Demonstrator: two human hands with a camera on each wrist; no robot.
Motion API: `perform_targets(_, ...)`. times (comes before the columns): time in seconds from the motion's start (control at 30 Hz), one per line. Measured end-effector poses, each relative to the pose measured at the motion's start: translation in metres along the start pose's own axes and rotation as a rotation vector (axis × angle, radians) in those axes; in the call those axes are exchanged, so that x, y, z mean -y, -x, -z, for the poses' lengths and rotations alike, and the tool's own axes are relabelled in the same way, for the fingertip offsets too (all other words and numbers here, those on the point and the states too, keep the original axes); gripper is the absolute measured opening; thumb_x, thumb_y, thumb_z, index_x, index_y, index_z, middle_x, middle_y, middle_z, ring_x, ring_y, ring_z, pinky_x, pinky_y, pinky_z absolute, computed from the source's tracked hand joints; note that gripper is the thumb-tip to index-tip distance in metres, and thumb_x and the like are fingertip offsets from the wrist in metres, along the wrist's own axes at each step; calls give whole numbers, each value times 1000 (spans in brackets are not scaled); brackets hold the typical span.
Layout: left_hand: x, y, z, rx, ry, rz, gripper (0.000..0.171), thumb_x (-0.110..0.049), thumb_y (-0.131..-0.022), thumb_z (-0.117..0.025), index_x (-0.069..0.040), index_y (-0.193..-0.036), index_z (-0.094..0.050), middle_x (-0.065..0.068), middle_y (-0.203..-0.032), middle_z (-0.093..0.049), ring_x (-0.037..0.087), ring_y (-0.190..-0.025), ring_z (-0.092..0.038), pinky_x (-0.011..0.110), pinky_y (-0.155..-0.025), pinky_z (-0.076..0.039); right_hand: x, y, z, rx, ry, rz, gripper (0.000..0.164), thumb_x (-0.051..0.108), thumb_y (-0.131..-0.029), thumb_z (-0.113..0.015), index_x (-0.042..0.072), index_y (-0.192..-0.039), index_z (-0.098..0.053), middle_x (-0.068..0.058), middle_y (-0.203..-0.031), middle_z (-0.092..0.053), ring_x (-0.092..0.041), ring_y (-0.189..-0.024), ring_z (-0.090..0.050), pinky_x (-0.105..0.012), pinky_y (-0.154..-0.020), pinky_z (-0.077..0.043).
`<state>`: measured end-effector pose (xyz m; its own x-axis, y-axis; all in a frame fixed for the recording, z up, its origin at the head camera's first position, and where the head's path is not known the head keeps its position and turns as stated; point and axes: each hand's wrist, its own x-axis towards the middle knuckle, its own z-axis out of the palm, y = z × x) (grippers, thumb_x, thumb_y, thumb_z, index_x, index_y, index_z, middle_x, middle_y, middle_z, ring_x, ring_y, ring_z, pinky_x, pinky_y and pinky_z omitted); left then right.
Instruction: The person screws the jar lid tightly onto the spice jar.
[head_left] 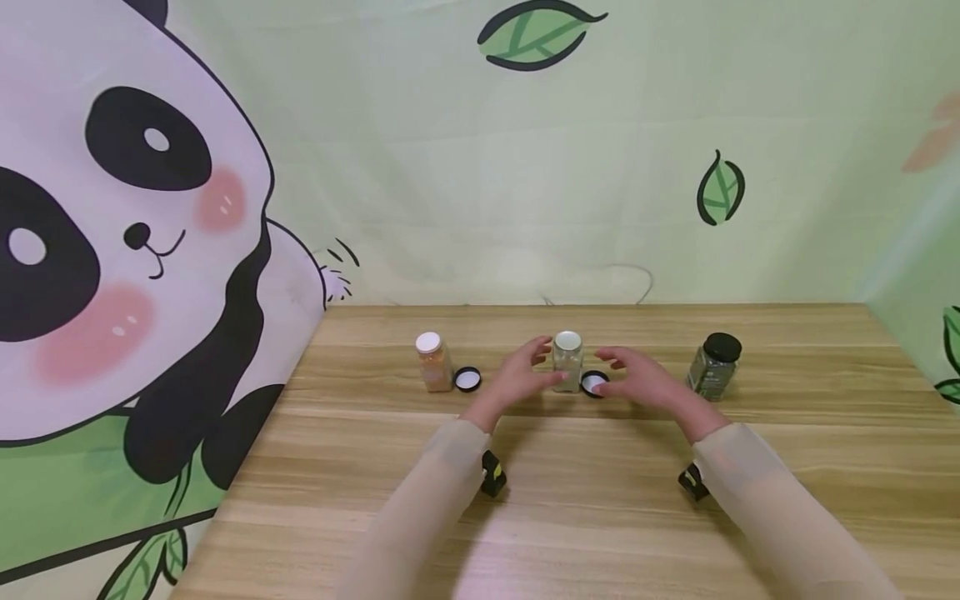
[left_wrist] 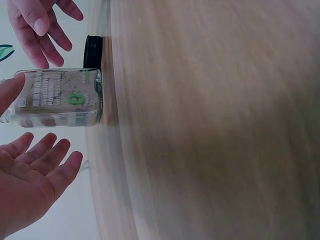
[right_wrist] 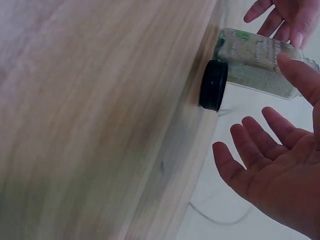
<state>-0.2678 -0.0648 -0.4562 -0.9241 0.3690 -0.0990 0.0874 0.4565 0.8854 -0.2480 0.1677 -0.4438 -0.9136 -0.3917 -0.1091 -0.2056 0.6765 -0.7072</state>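
A clear glass spice jar [head_left: 567, 363] with a printed label stands upright on the table, its black cap off and a pale round top showing. My left hand [head_left: 519, 372] is at its left side, fingers spread; in the left wrist view its thumb overlaps the jar [left_wrist: 57, 97], and I cannot tell whether it touches. On the other side my right hand [head_left: 633, 377] has its fingers apart and holds nothing. Between that hand and the jar, a black cap [head_left: 595, 383] lies with its white inside up. The right wrist view shows this cap [right_wrist: 213, 85] close beside the jar.
Left of the hands stands a jar with orange contents [head_left: 435, 363] and a white top, with another black cap [head_left: 467, 380] lying beside it. At the right is a black-capped jar [head_left: 714, 367]. A printed cloth backdrop [head_left: 450, 167] rises behind the wooden table [head_left: 585, 517].
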Motion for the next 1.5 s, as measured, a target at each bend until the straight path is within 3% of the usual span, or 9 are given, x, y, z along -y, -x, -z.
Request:
perform_targets(0.5, 12, -11, -9, -12, 63, 24, 73, -15, -92, -76, -3, -155, -40, 24, -155, -48, 42, -143, -49, 53, -120, -40, -10, -17, -8, 62, 88, 9, 69, 15, -88, -79, -15, -142, -48, -41, -138, -53, -52, -125, -56, -61, -107, -47)
perform_targets(0.83, 7, -13, -10, -2, 68, 23, 72, -11, -93, -75, -3, -155, -40, 23, -156, -48, 41, -144, -48, 51, -120, -40, -9, -20, -10, 25, 172, 65, 64, 11, -82, -82, -18, -132, -55, -37, -123, -63, -45, -112, -61, -58, -102, -49)
perform_targets(1.1, 8, -14, -13, 9, 70, 34, 72, -11, -93, -74, -5, -155, -40, 22, -155, -49, 41, -144, -49, 52, -120, -40, -10, -22, -13, 28, 178, 26, 54, 11, -84, -80, -17, -126, -59, -34, -121, -65, -43, -111, -61, -57, -102, -49)
perform_targets(1.5, 11, -17, -15, 0, 31, 25, 68, -13, -94, -74, -2, -153, -43, 22, -153, -53, 39, -142, -51, 50, -120, -40, -12, -24, -14, 19, 145, 38, 51, 11, -84, -81, -15, -123, -61, -32, -118, -68, -38, -106, -64, -55, -99, -51)
